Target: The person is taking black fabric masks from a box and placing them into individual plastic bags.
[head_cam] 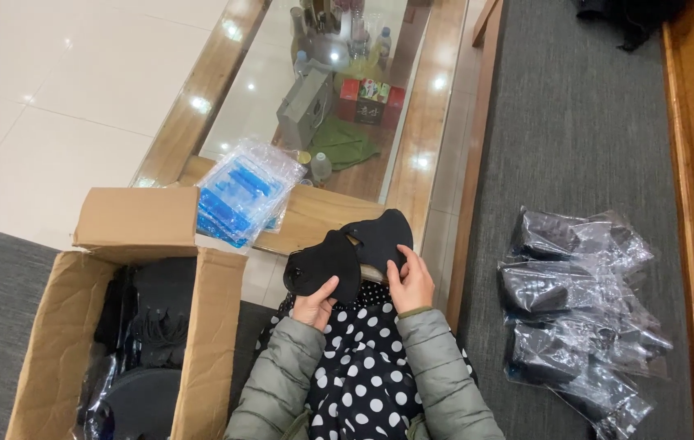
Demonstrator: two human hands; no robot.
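Both hands hold one black fabric mask over the lap.

The black mask (352, 253) sits just above a polka-dot lap, in front of the near edge of the glass-topped table (436, 122). Its long axis runs slantwise, low on the left, high on the right. The left hand (315, 305) pinches the lower lobe from beneath, thumb up on the cloth. The right hand (411, 281) grips the upper lobe, fingers closed along its edge, and lies a little nearer the middle. The mask looks soft, matte, two rounded halves joined. An open cardboard box (200, 326) of dark goods stands to the left; bagged black pieces (579, 322) lie on the grey cushion to the right.
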